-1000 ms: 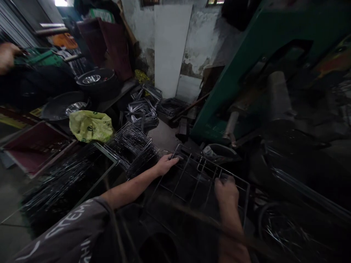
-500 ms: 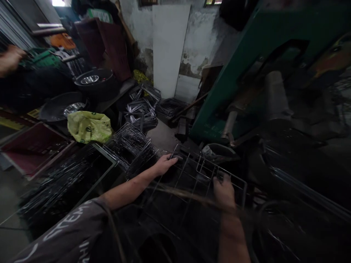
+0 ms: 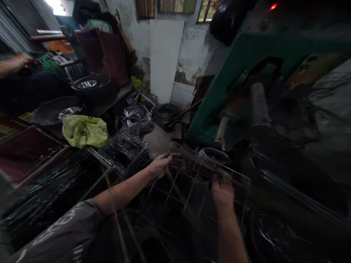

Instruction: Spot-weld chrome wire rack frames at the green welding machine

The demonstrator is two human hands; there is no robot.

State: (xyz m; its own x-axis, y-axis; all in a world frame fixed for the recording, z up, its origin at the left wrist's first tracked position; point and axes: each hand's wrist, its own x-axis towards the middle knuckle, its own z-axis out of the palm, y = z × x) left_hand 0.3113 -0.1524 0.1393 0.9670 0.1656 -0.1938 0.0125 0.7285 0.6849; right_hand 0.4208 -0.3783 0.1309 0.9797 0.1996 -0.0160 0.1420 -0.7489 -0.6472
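A rectangular wire rack frame lies tilted in front of me in the dim light. My left hand grips its far left corner. My right hand is closed on a wire at its right side. The rack's near part is blurred and dark. Just beyond the rack stands a green machine with a grey cylinder.
Stacks of similar wire racks lie left of the rack, more farther back on the floor. A yellow plastic bag sits at left, near dark round pans. Another person's hand shows at the far left. A white board leans on the wall.
The rack has been raised and tilted a little while both hands kept hold. The view has tipped upward, showing more of the wall and windows.
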